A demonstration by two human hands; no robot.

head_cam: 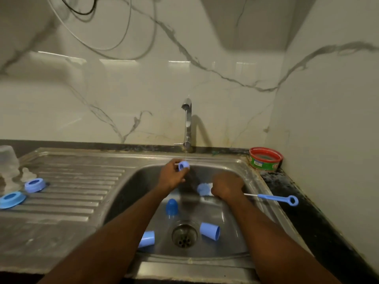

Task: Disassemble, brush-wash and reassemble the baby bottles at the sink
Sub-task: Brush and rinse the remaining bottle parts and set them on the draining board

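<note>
My left hand (171, 176) holds a small blue bottle ring (183, 165) under the thin stream from the tap (187, 124). Over the steel sink (252, 181), my right hand (226, 186) grips a bottle brush; its blue-white head (204, 189) points left and its blue looped handle (276, 198) sticks out over the right rim. Three blue caps lie in the basin: a domed one (171, 207) and two cup-shaped ones (147, 239) (210, 231) either side of the drain (184, 235). Two blue collars (34, 185) (11, 199) rest on the drainboard.
A ribbed steel drainboard (78, 193) lies left of the basin, with clear bottle parts (9, 167) at its far left edge. A red and green tub (265, 158) stands at the back right corner. A dark counter (291, 201) runs along the right wall.
</note>
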